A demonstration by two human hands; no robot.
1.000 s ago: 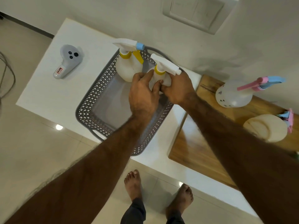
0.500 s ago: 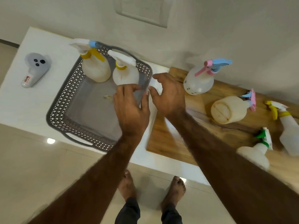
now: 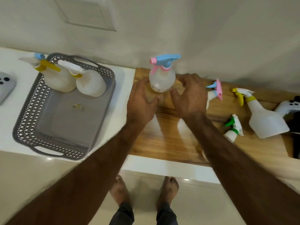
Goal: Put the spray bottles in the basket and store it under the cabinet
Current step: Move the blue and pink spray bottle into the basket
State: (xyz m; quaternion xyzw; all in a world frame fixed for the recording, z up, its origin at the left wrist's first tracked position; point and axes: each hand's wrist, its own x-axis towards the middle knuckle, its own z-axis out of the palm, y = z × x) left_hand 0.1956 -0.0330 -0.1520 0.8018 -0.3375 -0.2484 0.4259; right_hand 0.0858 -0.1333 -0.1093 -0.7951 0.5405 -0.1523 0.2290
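A grey lattice basket (image 3: 30,111) sits on the white counter at the left, with two white spray bottles (image 3: 60,80) (image 3: 90,85) standing at its far end. On the wooden board a round bottle with a blue and pink trigger (image 3: 162,77) stands upright. My left hand (image 3: 141,103) and my right hand (image 3: 190,96) hover on either side of it, fingers relaxed, holding nothing. A bottle with a pink trigger (image 3: 215,90) lies partly hidden behind my right hand. Further right lie a yellow-trigger bottle (image 3: 263,117) and a green-trigger bottle (image 3: 233,129).
The wooden board (image 3: 167,140) lies on the white counter (image 3: 9,140) against the wall. A grey controller (image 3: 4,85) rests at the far left, a white one (image 3: 290,106) at the far right. My bare feet stand on the tiled floor below.
Both hands left the second bottle in the basket and moved right to flank the blue and pink trigger bottle. The view swung right.
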